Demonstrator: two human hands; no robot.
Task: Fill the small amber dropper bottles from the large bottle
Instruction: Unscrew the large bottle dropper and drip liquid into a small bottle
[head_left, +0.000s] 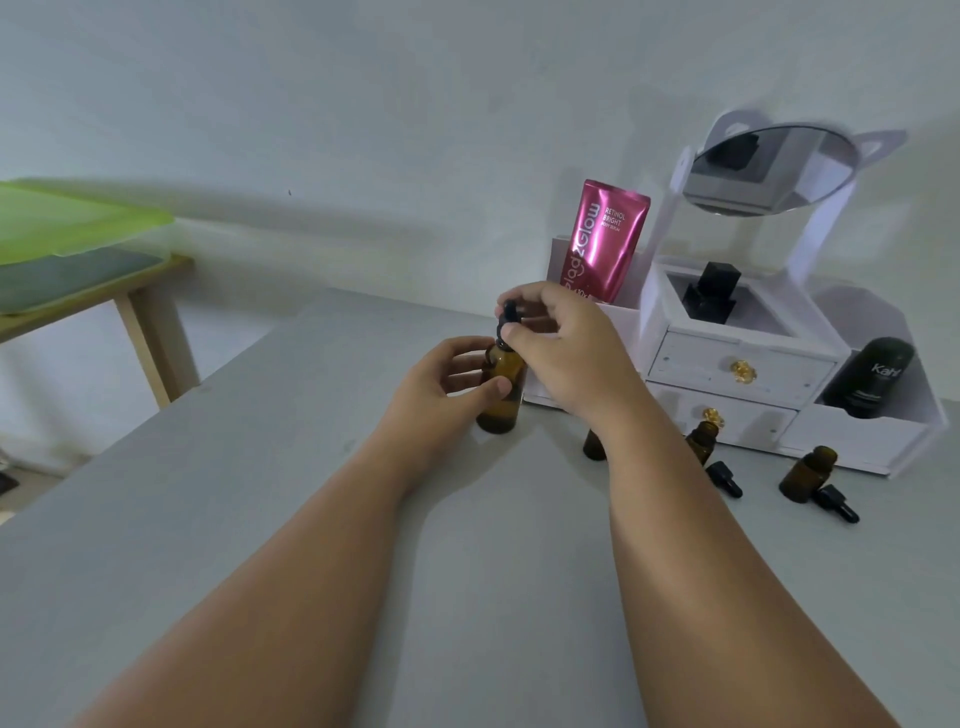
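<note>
Large amber bottle (500, 387) held with two hands

The large amber bottle stands on the grey table (260, 519), a little above the middle of the frame. The left hand (436, 400) wraps around its brown side, and the thumb lies across the front. The right hand (571, 353) is over the top. Its fingers pinch the black dropper cap (506, 318) at the neck of the bottle. I cannot tell if the cap is on tight or loose.

Three small amber bottles stand on the table to the right of the middle. The first small bottle (594, 446) is partly hidden behind the right arm. The second small bottle (702, 441) stands just in front of the white drawer box (737, 374). The third small bottle (808, 475) stands farther right. The second and third have open tops. One loose dropper (724, 479) lies flat just beside the second bottle. Another loose dropper (837, 504) lies flat just beside the third.

The white drawer box sits by the wall on the right side of the frame. It has two drawers with gold knobs. A pink tube (602, 239) stands in its left part. A tall black bottle (875, 376) leans in its right part. A small black bottle (711, 293) sits in the open box on top. A round mirror (769, 171) tilts above it.

In the upper left of the frame, a green lid (78, 218) lies on a wooden side table (150, 332).
</note>
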